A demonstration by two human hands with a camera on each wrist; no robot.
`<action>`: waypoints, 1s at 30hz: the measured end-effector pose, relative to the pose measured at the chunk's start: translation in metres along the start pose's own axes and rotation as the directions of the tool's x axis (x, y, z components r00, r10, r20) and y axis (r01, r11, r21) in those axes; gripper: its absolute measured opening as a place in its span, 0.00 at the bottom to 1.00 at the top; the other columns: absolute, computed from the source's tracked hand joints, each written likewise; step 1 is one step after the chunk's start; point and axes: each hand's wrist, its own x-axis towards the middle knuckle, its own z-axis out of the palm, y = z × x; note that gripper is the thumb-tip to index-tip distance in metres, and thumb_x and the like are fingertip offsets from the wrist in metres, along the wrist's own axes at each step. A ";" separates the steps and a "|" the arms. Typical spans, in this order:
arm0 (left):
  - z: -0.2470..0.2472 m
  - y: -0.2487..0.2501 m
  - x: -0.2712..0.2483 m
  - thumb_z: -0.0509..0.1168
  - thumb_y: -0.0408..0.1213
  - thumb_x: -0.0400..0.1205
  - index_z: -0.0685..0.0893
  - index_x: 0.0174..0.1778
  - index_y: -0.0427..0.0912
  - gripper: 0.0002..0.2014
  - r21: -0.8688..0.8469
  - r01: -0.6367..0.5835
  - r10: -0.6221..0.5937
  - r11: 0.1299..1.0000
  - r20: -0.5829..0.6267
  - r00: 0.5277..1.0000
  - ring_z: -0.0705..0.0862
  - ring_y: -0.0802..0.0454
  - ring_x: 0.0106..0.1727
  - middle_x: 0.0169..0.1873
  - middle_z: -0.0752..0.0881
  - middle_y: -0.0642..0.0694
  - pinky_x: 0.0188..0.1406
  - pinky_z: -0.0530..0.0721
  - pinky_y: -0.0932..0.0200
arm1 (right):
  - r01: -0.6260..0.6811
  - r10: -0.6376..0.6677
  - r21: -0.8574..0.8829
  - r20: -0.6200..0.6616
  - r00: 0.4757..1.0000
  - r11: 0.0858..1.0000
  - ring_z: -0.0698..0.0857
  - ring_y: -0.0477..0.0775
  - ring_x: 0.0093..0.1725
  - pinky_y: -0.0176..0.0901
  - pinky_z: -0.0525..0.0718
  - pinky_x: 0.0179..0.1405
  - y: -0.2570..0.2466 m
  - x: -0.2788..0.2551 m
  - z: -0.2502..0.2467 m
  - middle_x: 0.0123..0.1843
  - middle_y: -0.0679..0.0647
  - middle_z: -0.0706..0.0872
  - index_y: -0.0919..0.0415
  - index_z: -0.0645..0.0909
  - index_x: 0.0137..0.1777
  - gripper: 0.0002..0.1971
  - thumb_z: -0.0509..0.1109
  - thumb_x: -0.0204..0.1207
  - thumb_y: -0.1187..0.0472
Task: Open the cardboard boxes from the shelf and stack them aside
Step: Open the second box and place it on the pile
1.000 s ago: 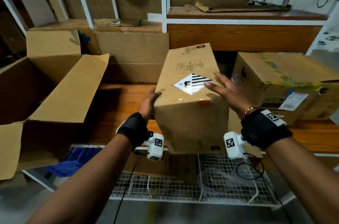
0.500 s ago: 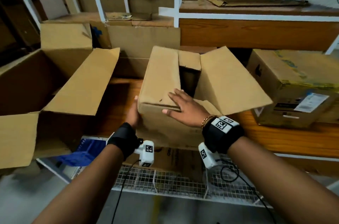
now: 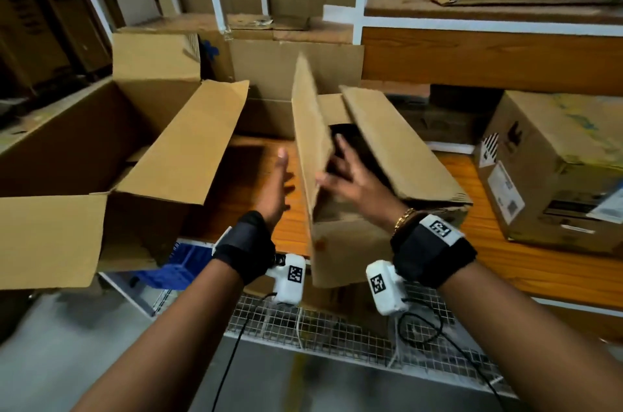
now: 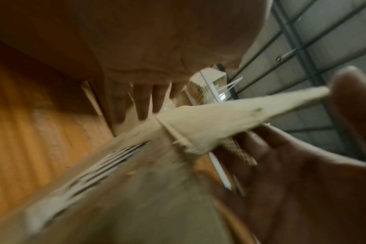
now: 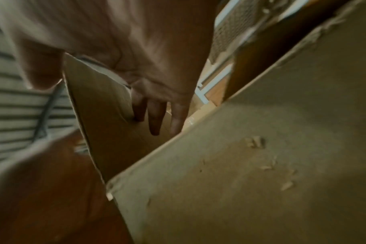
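Right now the cardboard box is sitting at the front edge of the wooden shelf, its top flaps standing open. The right hand is reaching into the opening with fingers spread and straight, pressing against the upright left flap from inside. The left hand is hovering just outside that flap, open and flat, gripping nothing. Toward the left edge of the shelf a larger opened box is resting; a sealed labelled box is sitting toward the right edge.
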 end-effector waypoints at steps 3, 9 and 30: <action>-0.008 0.018 0.003 0.48 0.76 0.74 0.70 0.80 0.51 0.44 0.054 -0.264 0.268 0.963 -0.289 0.919 0.71 0.51 0.78 0.77 0.74 0.47 0.80 0.63 0.44 | 0.082 0.000 -0.359 0.223 0.975 0.930 0.65 0.43 0.80 0.25 0.62 0.69 -0.001 -0.006 0.017 0.85 0.42 0.58 0.42 0.44 0.87 0.44 0.68 0.78 0.41; -0.013 0.045 -0.025 0.48 0.59 0.84 0.85 0.65 0.51 0.26 0.773 -0.385 0.759 0.504 -0.183 0.625 0.71 0.50 0.76 0.68 0.82 0.51 0.74 0.66 0.40 | 0.100 0.104 -0.682 0.252 0.962 0.725 0.75 0.56 0.77 0.55 0.75 0.72 0.009 0.001 0.016 0.85 0.52 0.64 0.36 0.33 0.84 0.46 0.53 0.74 0.23; 0.010 -0.025 0.029 0.59 0.53 0.78 0.67 0.75 0.60 0.26 0.917 -0.069 0.021 0.392 0.066 0.998 0.60 0.33 0.81 0.85 0.51 0.42 0.76 0.67 0.35 | -0.234 0.331 -0.828 -0.062 0.942 0.509 0.49 0.61 0.86 0.63 0.52 0.81 0.020 -0.006 -0.085 0.88 0.51 0.39 0.45 0.48 0.87 0.45 0.51 0.74 0.24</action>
